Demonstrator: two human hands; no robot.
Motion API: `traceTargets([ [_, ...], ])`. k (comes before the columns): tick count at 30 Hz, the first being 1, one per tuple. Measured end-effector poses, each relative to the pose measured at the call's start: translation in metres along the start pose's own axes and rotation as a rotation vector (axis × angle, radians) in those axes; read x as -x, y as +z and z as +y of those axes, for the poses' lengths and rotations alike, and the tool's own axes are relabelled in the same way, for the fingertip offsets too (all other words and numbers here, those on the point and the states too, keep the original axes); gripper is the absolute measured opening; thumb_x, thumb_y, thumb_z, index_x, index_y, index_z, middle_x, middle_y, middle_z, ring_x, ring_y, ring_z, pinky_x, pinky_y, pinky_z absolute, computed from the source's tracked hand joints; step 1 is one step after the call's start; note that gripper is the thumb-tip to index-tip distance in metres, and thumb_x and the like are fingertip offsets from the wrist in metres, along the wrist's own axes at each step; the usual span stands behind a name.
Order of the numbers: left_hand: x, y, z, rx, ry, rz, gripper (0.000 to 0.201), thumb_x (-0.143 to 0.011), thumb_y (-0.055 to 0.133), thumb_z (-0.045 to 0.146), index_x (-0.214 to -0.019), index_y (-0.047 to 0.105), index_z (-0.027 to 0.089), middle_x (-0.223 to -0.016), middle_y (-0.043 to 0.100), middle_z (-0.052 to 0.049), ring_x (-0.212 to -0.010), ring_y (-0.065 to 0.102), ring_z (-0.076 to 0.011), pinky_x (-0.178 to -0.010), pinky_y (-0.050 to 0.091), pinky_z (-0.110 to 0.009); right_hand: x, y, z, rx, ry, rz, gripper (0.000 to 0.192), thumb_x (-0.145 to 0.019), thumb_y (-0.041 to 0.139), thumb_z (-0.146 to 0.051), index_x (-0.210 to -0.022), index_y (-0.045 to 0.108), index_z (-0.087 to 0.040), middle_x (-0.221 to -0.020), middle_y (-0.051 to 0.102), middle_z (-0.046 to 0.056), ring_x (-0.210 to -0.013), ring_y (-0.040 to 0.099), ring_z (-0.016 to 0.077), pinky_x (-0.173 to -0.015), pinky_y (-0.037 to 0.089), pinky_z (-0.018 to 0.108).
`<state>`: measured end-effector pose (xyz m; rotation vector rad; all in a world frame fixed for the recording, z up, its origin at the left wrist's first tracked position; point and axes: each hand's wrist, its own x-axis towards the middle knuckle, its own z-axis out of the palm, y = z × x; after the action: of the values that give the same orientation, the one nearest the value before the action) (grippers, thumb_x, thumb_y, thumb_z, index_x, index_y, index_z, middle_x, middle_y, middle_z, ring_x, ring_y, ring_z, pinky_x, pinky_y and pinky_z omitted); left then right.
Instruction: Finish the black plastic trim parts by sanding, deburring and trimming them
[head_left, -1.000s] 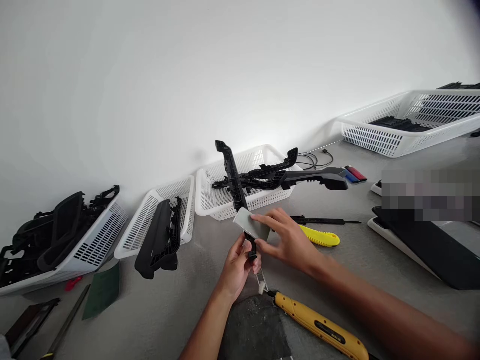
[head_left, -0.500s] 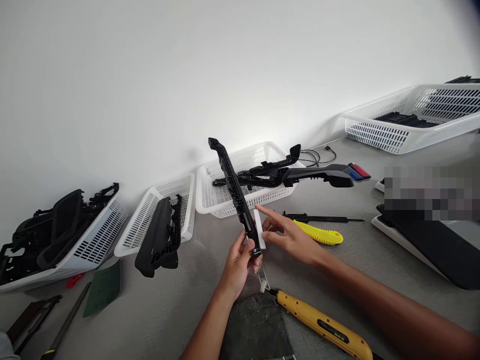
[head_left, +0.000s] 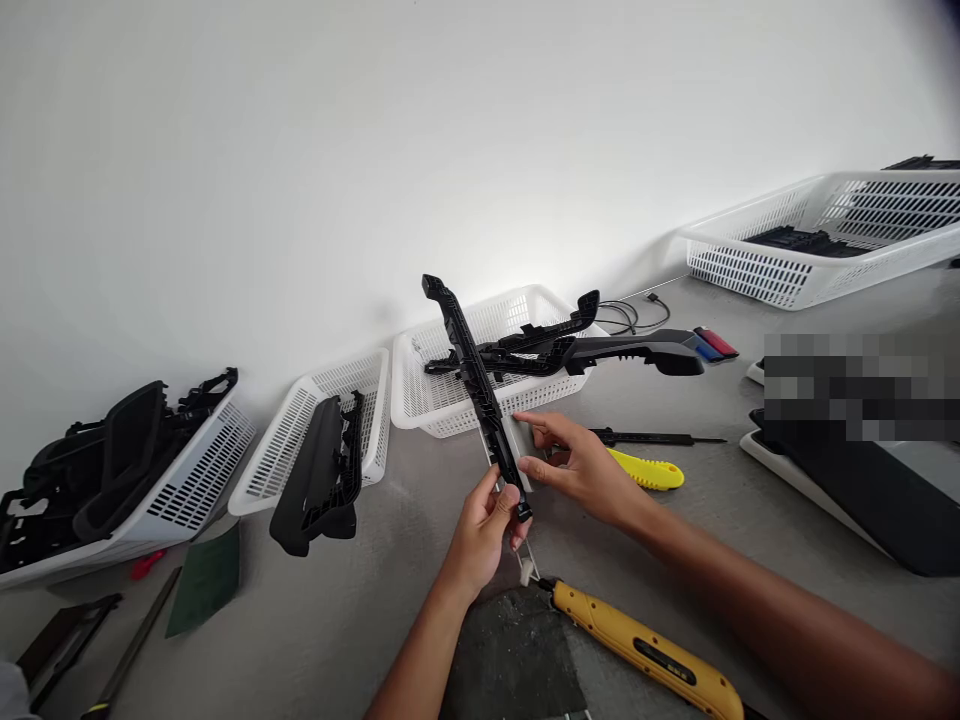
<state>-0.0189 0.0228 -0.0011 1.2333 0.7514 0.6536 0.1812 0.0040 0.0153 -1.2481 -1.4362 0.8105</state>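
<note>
I am gripping the black plastic strip (head_left: 475, 387) at its near end with my left hand (head_left: 484, 530); its long axis is pointing toward the table's far edge, right hand (head_left: 581, 465) fingers pinching the white pad (head_left: 517, 445) against it.

our left hand (head_left: 484, 530): raised, fingers curled closed, thumb up | our right hand (head_left: 581, 465): just beside it, fingers extended, thumb and forefinger pinching | both forearms bare, reaching forward

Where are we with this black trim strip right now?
In hand: left hand grips the black trim strip at its lower end; right hand presses a white pad against it. Basket behind holds more black parts; I cannot tell which are finished.
</note>
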Motion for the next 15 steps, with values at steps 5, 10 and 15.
traceTargets([
  [5,0.0,-0.001,0.0,-0.005,0.004,0.004,0.058,-0.1,0.068,0.063,-0.135,0.059,0.017,-0.067,0.059,0.005,-0.055,0.046,-0.0103,-0.056,0.039,-0.024,0.002,0.001,-0.004,0.052,0.008,-0.054,0.052,-0.091,0.072,-0.033,-0.14,0.061,-0.025,-0.095,0.057,0.0,-0.087,0.057,0.0193,-0.074,0.053,0.031],
  [10,0.003,0.002,0.007,-0.042,-0.047,-0.11,0.061,-0.097,0.069,0.066,-0.131,0.058,0.018,-0.066,0.059,0.005,-0.056,0.049,-0.0113,-0.058,0.042,-0.025,0.004,-0.001,-0.005,0.16,-0.107,0.046,0.047,-0.091,0.067,-0.026,-0.138,0.063,-0.026,-0.121,0.063,0.008,-0.112,0.064,0.0254,-0.09,0.058,0.038],
  [15,0.006,0.004,0.009,-0.038,-0.062,-0.162,0.051,-0.097,0.068,0.068,-0.11,0.059,0.019,-0.069,0.061,0.003,-0.057,0.051,-0.0118,-0.061,0.045,-0.027,0.007,0.002,-0.006,0.247,-0.277,-0.063,0.048,-0.091,0.064,-0.017,-0.137,0.07,-0.027,-0.128,0.061,0.01,-0.116,0.066,0.0262,-0.099,0.059,0.041],
])
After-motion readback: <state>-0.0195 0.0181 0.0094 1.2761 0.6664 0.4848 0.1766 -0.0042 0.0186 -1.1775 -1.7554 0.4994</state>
